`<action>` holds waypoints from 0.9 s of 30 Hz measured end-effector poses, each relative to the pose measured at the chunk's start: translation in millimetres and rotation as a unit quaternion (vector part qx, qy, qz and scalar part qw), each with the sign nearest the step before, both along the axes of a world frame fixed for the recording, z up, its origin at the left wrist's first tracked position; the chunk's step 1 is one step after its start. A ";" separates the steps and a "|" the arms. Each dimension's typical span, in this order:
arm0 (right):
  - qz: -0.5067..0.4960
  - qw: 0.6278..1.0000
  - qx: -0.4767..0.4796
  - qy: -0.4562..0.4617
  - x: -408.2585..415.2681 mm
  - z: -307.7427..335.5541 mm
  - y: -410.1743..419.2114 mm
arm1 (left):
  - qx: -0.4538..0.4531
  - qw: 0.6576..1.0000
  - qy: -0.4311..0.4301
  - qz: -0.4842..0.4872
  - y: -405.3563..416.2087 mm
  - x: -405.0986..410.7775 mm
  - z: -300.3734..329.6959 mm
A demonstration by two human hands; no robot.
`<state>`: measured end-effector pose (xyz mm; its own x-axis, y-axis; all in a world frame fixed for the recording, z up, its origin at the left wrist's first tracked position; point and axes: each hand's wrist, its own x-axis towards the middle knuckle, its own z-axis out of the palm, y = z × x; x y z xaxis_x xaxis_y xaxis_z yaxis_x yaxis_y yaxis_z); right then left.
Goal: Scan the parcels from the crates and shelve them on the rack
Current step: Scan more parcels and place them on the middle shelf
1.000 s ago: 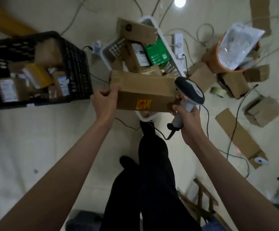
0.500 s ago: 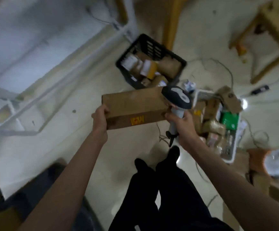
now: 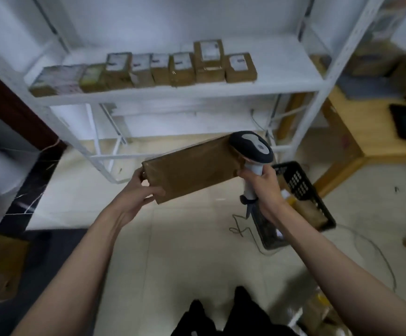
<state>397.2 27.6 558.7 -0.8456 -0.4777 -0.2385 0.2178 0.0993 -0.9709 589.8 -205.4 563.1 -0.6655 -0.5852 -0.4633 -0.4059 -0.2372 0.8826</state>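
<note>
A person turns from the crates to face the white rack (image 3: 323,78), carrying a long brown parcel (image 3: 192,169) at chest height. A second ago the same parcel hung over the crates on the floor; now the view has swung round and the rack fills the background, which suggests the scan is done and shelving is the step in hand.

The left hand (image 3: 139,190) grips the parcel's near left end, thumb over the top face and fingers beneath. The right hand (image 3: 261,180) is clenched round the handle of the barcode scanner (image 3: 251,147) and steadies the parcel's right end against it. The parcel is tilted, right end higher, held in the air well short of the shelf.

A row of small boxes (image 3: 148,69) lines the left and middle of the shelf, one stacked on another; bare shelf shows to their right, the likely landing spot. A black crate (image 3: 301,185) with parcels still inside sits on the floor just behind the right hand, and the scanner's cable (image 3: 239,226) trails down beside it, a possible snag. More cardboard lies blurred at the left edge.
</note>
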 end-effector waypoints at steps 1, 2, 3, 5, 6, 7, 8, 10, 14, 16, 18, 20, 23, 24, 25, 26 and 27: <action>0.006 1.000 -0.012 -0.002 -7.1 7.5 -0.5 | -0.029 0.999 0.014 -0.004 -0.6 -0.4 6.7; 0.013 1.000 -0.021 -0.004 -14.4 14.6 0.0 | -0.060 0.998 0.028 -0.004 1.0 -2.0 13.6; 0.016 1.000 -0.026 -0.003 -21.5 21.2 0.7 | -0.092 0.995 0.041 -0.001 4.2 -5.2 20.6; 0.006 0.999 -0.037 0.006 -34.9 32.9 2.9 | -0.163 0.984 0.072 0.002 13.0 -14.5 33.1; 0.001 0.999 -0.047 0.010 -41.2 38.6 4.3 | -0.211 0.973 0.089 0.004 17.8 -19.7 38.9; -0.001 0.998 -0.058 0.012 -46.3 44.0 5.9 | -0.271 0.957 0.104 0.004 21.9 -24.1 43.9; 0.002 0.998 -0.067 0.014 -50.8 49.6 7.8 | -0.340 0.933 0.114 0.001 25.0 -28.0 48.1; 0.014 0.997 -0.080 0.014 -58.8 59.2 11.2 | -0.480 0.868 0.128 -0.023 30.1 -34.3 55.4; 0.028 0.992 -0.121 -0.004 -72.9 70.2 14.5 | -0.647 0.750 0.118 -0.064 32.7 -40.4 68.3; 0.037 0.990 -0.136 -0.008 -78.4 72.7 14.7 | -0.703 0.700 0.099 -0.082 32.5 -42.3 74.6; 0.053 0.989 -0.141 -0.005 -83.1 74.3 14.5 | -0.752 0.646 0.091 -0.096 32.6 -43.6 78.6; 0.072 0.987 -0.144 -0.002 -86.8 76.1 13.7 | -0.786 0.607 0.079 -0.093 33.0 -42.7 79.2; 0.114 0.986 -0.121 0.027 -91.0 77.9 11.6 | -0.814 0.574 0.041 -0.081 30.8 -36.3 76.9; 0.133 0.985 -0.105 0.041 -92.3 78.6 10.6 | -0.822 0.562 0.027 -0.081 29.9 -33.7 75.9; 0.155 0.982 -0.094 0.050 -93.3 79.7 8.8 | -0.830 0.551 0.012 -0.084 29.1 -31.3 75.1; 0.180 0.978 -0.085 0.059 -93.7 81.7 6.8 | -0.837 0.539 -0.007 -0.093 28.4 -29.3 74.8; 0.205 0.973 -0.075 0.073 -93.5 84.9 4.3 | -0.844 0.526 -0.028 -0.105 27.4 -27.4 75.4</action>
